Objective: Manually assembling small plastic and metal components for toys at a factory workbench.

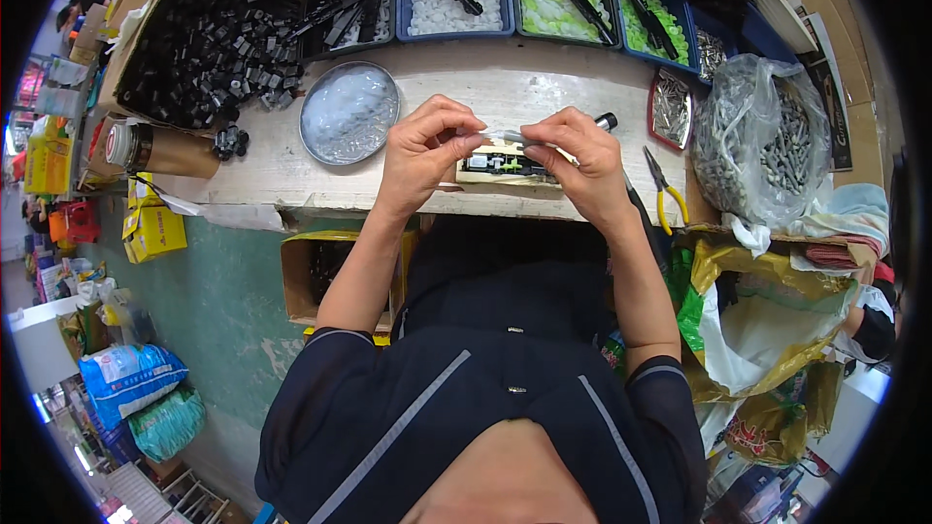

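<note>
Close together over the near edge of the bench, my left hand (427, 147) and my right hand (585, 163) both have thumb and fingers pinched. A small, thin, pale grey piece (508, 136) runs between the fingertips; its exact kind is too small to make out. Just below it lies a narrow black mechanism (503, 165) with bright green and white parts, seated on a pale base. My right fingers partly cover its right end. Past my right hand, the dark, silver-tipped end of a tool (606, 122) shows.
Left of my hands is a round metal dish (309, 126) with whitish fine parts, beside a box of black parts (218, 49) and a brown flask (180, 152). Blue bins (456, 36) line the back. Yellow-handled pliers (664, 192), a red tray (672, 109) and a plastic bag (743, 126) are right.
</note>
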The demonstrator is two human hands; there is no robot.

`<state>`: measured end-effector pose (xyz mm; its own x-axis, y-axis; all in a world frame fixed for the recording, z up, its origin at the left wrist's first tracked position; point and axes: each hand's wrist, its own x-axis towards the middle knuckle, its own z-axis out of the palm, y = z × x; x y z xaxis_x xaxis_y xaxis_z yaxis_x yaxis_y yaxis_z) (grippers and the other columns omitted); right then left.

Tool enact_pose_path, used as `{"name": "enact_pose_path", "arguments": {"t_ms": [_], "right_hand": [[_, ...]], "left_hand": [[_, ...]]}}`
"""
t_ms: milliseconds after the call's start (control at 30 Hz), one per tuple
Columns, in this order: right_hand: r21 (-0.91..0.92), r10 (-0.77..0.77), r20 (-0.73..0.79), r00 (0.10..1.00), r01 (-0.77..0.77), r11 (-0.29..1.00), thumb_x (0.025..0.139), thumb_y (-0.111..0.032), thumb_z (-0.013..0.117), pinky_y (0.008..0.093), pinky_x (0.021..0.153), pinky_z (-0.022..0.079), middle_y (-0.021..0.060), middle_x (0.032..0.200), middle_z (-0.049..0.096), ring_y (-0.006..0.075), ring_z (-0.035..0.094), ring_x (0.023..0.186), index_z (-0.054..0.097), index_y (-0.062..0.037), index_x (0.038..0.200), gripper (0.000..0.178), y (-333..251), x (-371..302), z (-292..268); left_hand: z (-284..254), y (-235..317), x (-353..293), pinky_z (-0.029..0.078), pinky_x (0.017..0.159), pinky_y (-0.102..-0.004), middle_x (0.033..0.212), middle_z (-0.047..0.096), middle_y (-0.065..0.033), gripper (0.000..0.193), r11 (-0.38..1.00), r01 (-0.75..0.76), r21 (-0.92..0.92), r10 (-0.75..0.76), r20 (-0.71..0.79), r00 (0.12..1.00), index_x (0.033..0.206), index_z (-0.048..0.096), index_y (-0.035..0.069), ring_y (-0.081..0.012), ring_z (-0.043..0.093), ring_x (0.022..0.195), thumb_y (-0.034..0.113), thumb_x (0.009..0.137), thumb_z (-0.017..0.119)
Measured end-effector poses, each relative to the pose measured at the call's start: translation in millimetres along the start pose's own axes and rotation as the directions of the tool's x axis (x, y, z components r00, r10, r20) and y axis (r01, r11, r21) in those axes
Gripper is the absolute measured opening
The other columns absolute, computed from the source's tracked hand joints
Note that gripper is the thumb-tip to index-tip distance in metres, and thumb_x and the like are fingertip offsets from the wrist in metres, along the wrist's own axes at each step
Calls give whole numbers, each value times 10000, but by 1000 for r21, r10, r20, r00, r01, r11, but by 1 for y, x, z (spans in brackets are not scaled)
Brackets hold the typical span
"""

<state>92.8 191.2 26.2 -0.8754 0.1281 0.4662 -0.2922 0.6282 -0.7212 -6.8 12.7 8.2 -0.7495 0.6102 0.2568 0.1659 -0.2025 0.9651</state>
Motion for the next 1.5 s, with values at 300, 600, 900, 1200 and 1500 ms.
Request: {"name": "enact_pose_path", "arguments": {"t_ms": [300,600,900,1200,1500], "right_hand": [[127,64,111,992,-78,989,702,-46,678,290,592,426,69,738,574,184,544,652,655,-28,881,182,4,-7,-6],[189,445,196,874,-479,857,774,-60,646,217,631,417,37,778,581,97,531,706,637,18,932,176,16,-35,-27],[143,559,174,811,-582,800,786,-104,662,197,569,409,6,720,590,70,517,647,619,9,892,161,38,-53,-24],[-26,427,190,884,-430,902,747,-78,654,311,596,436,116,723,598,223,576,650,608,16,831,134,26,-36,-18],[-43,458,217,862,-460,887,744,-94,656,305,569,424,99,646,578,203,564,608,613,-3,817,124,35,-38,-15]], "left_hand": [[21,2,-2,471,612,-251,801,604,-75,131,907,-280,315,264,94,960,823,627,3,-170,587,739,-53,708,654],[38,-14,-8,401,736,-326,932,600,-59,322,803,-322,502,311,108,944,959,623,72,-231,540,847,21,650,695],[44,-47,-20,282,813,-345,947,560,-11,294,701,-172,692,181,61,982,913,644,88,-192,449,947,110,628,715],[45,-50,-22,275,798,-357,912,532,-15,301,677,-152,720,170,48,984,912,647,98,-196,439,909,113,620,718],[44,-52,-25,281,777,-336,856,549,10,198,663,-178,727,197,60,979,837,661,119,-182,453,882,130,647,719]]}}
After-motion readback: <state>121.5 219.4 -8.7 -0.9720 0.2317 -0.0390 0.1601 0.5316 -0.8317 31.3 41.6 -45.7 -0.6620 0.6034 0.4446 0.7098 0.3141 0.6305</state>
